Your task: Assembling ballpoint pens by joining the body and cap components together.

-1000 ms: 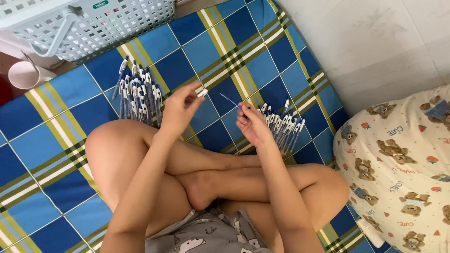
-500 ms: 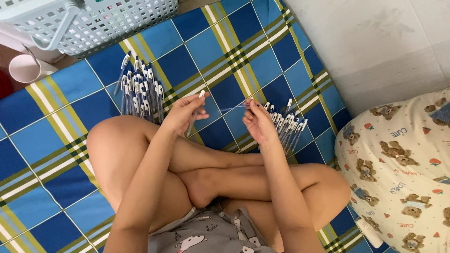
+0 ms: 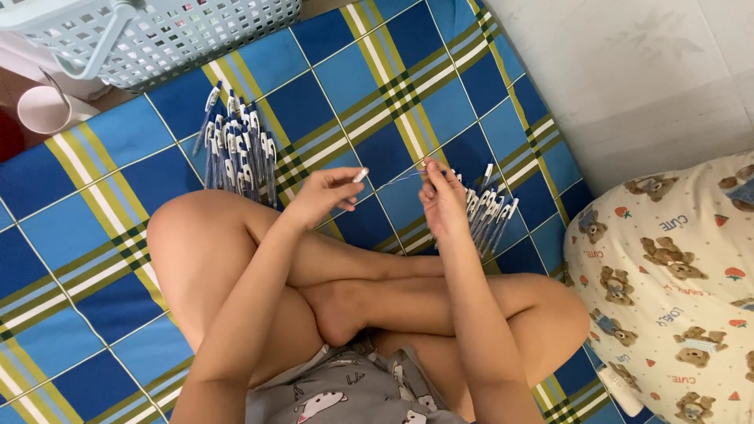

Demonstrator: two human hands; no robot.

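Observation:
I sit cross-legged on a blue and yellow plaid mat (image 3: 369,86). My left hand (image 3: 326,194) pinches a small white pen part (image 3: 360,175) at its fingertips. My right hand (image 3: 442,196) holds a thin clear pen piece (image 3: 408,174) that points toward the left hand; the two pieces are close together above the mat. A pile of blue and white pens (image 3: 236,149) lies to the left of my left hand. A second pile of pens (image 3: 491,212) lies just right of my right hand, partly hidden by it.
A white plastic basket (image 3: 157,35) stands at the mat's top left edge, with a pink cup (image 3: 43,110) beside it. A cream pillow with a bear print (image 3: 675,290) lies at the right. A white wall (image 3: 628,71) runs along the mat's right edge.
Both hands have come closer together in front of my knees, and the thin piece in my right hand now points at the white part in my left.

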